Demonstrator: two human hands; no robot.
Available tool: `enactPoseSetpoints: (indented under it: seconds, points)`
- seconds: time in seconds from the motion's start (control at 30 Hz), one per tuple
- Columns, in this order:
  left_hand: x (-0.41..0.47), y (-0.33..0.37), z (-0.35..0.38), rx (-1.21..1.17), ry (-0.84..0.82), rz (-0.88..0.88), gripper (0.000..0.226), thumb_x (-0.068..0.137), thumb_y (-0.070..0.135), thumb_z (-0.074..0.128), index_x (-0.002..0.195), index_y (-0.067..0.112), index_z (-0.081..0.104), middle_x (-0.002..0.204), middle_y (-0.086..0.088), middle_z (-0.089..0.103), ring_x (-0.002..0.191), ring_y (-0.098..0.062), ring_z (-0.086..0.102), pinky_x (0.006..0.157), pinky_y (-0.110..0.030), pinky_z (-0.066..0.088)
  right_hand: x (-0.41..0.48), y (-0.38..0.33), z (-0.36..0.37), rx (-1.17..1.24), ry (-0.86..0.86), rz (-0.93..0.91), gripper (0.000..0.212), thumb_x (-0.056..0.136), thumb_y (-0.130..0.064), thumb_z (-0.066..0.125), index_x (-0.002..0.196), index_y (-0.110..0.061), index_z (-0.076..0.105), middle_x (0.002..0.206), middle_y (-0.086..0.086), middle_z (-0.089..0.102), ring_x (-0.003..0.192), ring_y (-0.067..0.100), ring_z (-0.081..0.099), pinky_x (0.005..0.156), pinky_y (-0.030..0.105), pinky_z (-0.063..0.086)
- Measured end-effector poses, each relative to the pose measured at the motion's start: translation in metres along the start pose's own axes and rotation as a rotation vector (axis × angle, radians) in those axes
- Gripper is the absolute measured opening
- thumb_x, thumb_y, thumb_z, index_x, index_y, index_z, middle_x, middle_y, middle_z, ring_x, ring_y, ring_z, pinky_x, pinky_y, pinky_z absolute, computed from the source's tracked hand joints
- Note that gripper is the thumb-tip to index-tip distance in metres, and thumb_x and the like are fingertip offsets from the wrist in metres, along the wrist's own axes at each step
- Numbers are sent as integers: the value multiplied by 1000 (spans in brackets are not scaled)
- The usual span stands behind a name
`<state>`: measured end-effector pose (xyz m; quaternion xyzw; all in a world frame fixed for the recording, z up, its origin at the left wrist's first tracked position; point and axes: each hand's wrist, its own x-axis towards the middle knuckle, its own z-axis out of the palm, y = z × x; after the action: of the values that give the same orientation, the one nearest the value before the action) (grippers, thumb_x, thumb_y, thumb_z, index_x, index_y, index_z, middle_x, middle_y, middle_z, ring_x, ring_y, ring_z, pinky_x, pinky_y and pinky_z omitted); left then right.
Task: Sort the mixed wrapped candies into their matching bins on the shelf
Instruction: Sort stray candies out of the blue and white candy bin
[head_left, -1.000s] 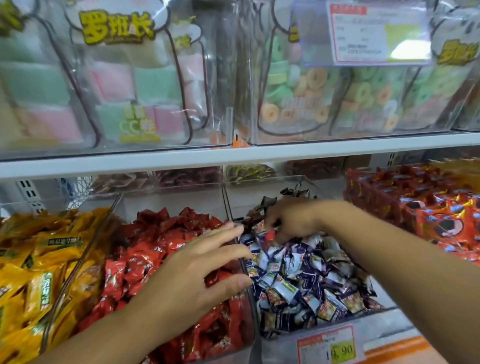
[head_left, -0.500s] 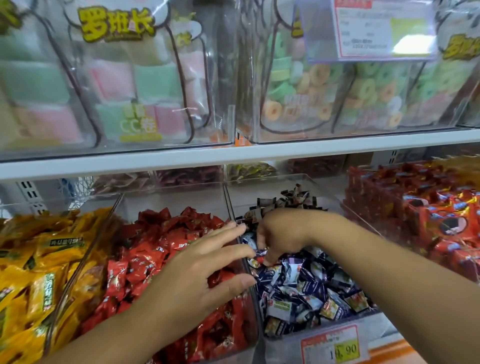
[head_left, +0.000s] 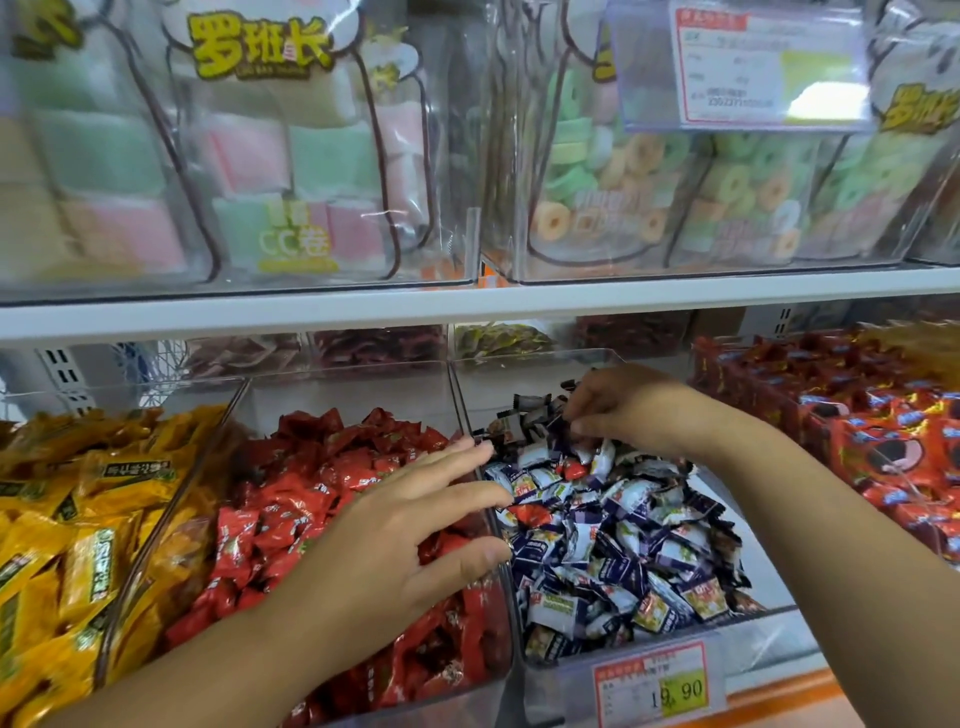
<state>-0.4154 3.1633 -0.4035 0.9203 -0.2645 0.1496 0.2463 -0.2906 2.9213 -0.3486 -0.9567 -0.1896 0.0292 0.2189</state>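
My left hand (head_left: 415, 525) hovers with spread fingers over the bin of red wrapped candies (head_left: 322, 488), its fingertips at the clear divider (head_left: 467, 415). The neighbouring bin holds blue-and-white wrapped candies (head_left: 623, 545), with a heap of dark brown ones (head_left: 524, 410) at the back. Stray red candies (head_left: 574, 470) lie among the blue ones. My right hand (head_left: 623, 410) reaches to the back of that bin, and its curled fingers and thumb pinch a dark wrapped candy.
A bin of yellow wrapped candies (head_left: 78, 525) stands at the left and red boxed packs (head_left: 883, 431) at the right. A price tag (head_left: 660, 686) fronts the blue bin. The white shelf board (head_left: 467, 306) above carries clear bins of pastel rolls and ring gummies.
My right hand has moved from the middle of the blue candy bin up to the dark candies at its back. My left hand has stayed nearly still.
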Motion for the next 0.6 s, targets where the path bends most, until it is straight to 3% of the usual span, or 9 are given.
enactPoseSetpoints:
  seconds: [0.07,0.17,0.27,0.37,0.47,0.53,0.6]
  points:
    - [1,0,0,-1,3,1,51,84,79,32,127,57,49,144,45,20,136,21,7,100,3,2,-4,-3,4,-77,-90,-16,15,89,-23,68,103,-25,67,101,-8,69,89,9,64,77,20,51]
    - [1,-1,1,-1,0,2,51,85,78,31,127,57,49,144,45,19,136,22,6,100,2,3,-7,-11,19,-229,-235,-14,32,87,-22,69,119,-24,64,110,-8,63,92,12,64,71,19,51]
    - [1,0,1,0,1,6,49,85,78,30,127,58,47,143,46,18,136,22,5,99,2,3,-1,-10,33,-288,-189,-59,26,91,-16,63,116,-21,67,115,-3,66,79,7,58,59,11,39]
    - [1,0,1,-7,-2,9,49,85,78,30,128,59,46,143,46,18,136,22,5,100,3,1,-9,-13,23,-219,-69,-59,19,93,-19,59,108,-25,70,107,-7,68,67,3,57,50,5,38]
    - [1,-1,1,-10,6,11,50,85,77,32,128,57,48,146,42,20,137,21,6,101,3,2,-19,-23,14,-244,19,-146,19,93,-27,60,110,-30,68,89,-18,61,72,0,52,57,6,34]
    - [1,-1,1,-28,14,7,51,84,77,34,128,54,50,147,38,24,137,20,8,103,-1,5,-23,-33,25,-225,-107,-169,23,90,-33,65,112,-28,68,86,-18,59,77,2,55,66,17,40]
    - [1,0,1,-32,17,8,52,84,76,34,127,53,52,147,37,24,137,20,8,104,-1,5,-23,-37,47,-346,-210,-157,27,86,-37,68,109,-23,69,95,-7,67,87,14,61,76,27,46]
